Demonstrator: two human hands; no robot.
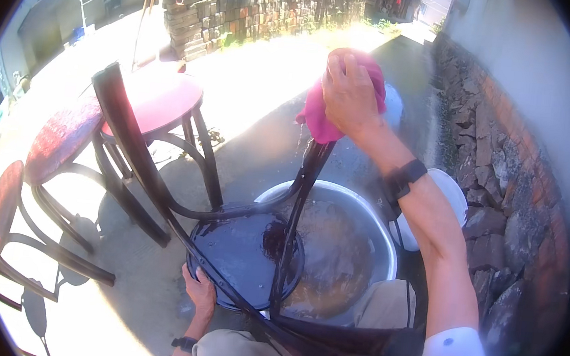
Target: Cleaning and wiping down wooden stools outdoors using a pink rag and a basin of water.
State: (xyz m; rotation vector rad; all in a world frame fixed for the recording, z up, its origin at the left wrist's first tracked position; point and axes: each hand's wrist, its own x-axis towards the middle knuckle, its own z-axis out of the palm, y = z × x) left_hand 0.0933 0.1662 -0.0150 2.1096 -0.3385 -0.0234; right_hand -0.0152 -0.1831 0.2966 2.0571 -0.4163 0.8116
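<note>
A dark wooden stool (236, 265) lies tipped before me, its seat's underside facing up and two thick legs pointing toward my lap. My left hand (200, 288) grips the rim of that seat on the near left. At the end of a far leg, my right hand (350, 95) holds a wet pink cloth (321, 117) wrapped around the wood, hiding the leg's tip. Water drips from the cloth's lower edge. Another leg (131, 136) rises at the left, its end uncovered. Partly beneath the stool stands a wide metal basin (394, 259) of murky water.
Several other stools stand or lie at left, among them one with a pink round seat (165, 99) and one with a mottled red seat (64, 141). A white bucket (449, 195) is behind my right forearm. A rough stone wall base (487, 221) borders the right.
</note>
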